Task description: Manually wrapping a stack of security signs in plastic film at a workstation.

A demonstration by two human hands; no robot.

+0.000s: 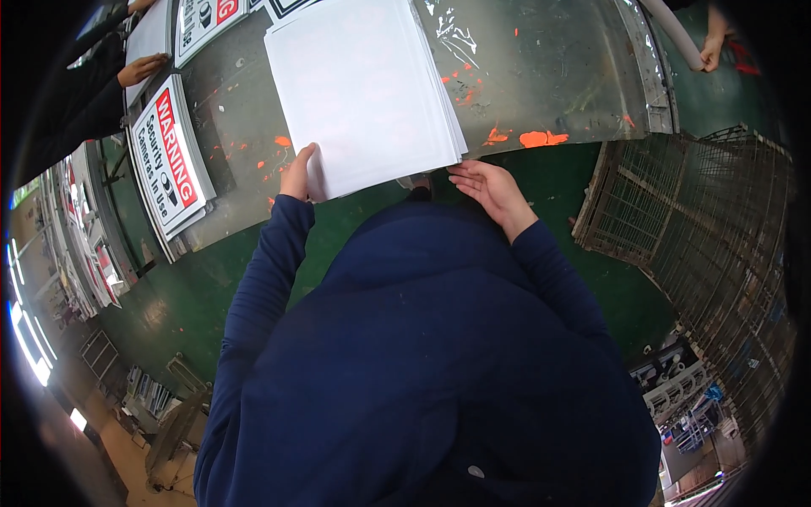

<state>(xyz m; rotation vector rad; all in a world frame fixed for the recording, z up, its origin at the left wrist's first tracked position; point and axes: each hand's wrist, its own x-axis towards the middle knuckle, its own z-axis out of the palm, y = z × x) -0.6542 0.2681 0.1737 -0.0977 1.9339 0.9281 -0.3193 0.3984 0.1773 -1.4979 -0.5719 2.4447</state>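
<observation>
A stack of white sheets (367, 95) lies on the metal tabletop, its near edge jutting over the table's front. My left hand (300, 173) grips the near left corner, thumb on top and the fingers hidden beneath. At the near right corner, my right hand (491, 190) has its fingertips against the edge or just under it, palm turned up and fingers slightly spread; whether it bears any weight I cannot tell. Left of the stack lies a pile of printed warning signs (170, 161). Part of another black-bordered sign (293, 7) shows behind the white sheets.
The worn metal table (538, 76) bears orange paint spots. At the left, a co-worker's hand (143, 70) rests on another stack, near more signs (203, 25). Another person's hand (712, 52) holds a pale roll (675, 28) at the upper right. Wire racks (633, 203) stand at the right.
</observation>
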